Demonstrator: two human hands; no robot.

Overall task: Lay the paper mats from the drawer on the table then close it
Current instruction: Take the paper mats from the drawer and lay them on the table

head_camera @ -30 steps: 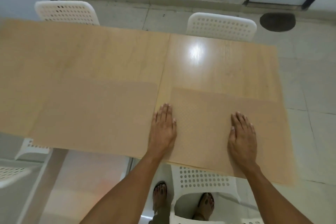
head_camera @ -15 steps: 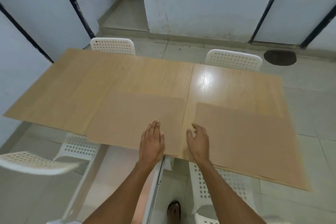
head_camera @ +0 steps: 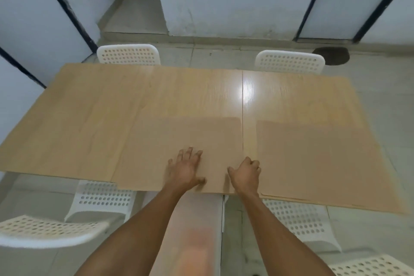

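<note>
Resting on the left paper mat [head_camera: 179,141], both hands [head_camera: 184,169] [head_camera: 245,173].

Pale, scuffed walls [head_camera: 224,2] with dark vertical strips [head_camera: 67,9] stood behind a light tiled floor [head_camera: 224,56]. White perforated chairs [head_camera: 128,54] were tucked along the far side of the wood-grain worktop [head_camera: 89,107], others sat on the near side, and a bright glare [head_camera: 246,93] lay on its surface. A dark round patch [head_camera: 331,55] marked the floor at right.
</note>
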